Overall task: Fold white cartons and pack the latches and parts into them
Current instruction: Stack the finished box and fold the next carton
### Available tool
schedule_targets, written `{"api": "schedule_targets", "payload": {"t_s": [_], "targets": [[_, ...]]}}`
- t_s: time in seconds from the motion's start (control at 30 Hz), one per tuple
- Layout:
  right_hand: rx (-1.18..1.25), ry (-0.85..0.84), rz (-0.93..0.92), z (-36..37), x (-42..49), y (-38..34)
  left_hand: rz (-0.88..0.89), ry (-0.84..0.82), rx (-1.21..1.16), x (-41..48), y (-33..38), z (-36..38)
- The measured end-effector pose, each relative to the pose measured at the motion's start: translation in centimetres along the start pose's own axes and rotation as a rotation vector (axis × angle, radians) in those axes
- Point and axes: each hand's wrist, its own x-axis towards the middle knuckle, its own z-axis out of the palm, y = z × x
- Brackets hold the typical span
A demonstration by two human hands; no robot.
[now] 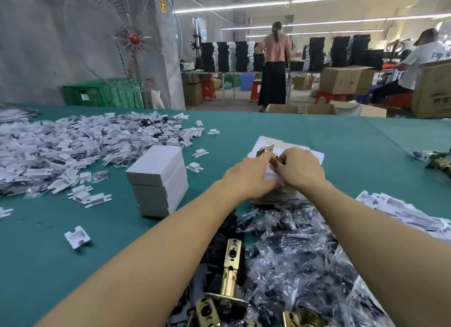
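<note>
Both my hands meet over a white carton (pixel 267 144) lying unfolded on the green table (pixel 341 143). My left hand (pixel 249 177) and my right hand (pixel 301 169) hold a brass latch (pixel 264 152) between them, its faceplate sticking up at the far side. Under my hands lies part of the carton; how it is folded is hidden. Two closed white cartons (pixel 158 180) stand stacked to the left. Another brass latch (pixel 230 270) lies near me among clear bags of dark parts (pixel 292 248).
A big heap of small white inserts (pixel 73 146) covers the table's left. Flat white cartons (pixel 405 209) lie at the right, more brass latches (pixel 439 163) at the right edge. Behind the table are a fan (pixel 134 38), green crates, cardboard boxes and two people.
</note>
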Motion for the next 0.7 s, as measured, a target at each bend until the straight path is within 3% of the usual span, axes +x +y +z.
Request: {"api": "schedule_targets", "payload": {"t_s": [0.23,0.37,0.7], "targets": [[0.437,0.121,0.232,-0.1,0.7,1.5,0.034,0.061,0.136,1.0,-1.0,1.4],[0.632,0.223,0.378,0.2,0.8,2.5,0.067,0.067,-0.009,1.7,-1.3,2.3],[0.617,0.157,0.190,0.8,0.0,1.6,0.042,0.091,-0.101,1.7,0.3,3.3]]}}
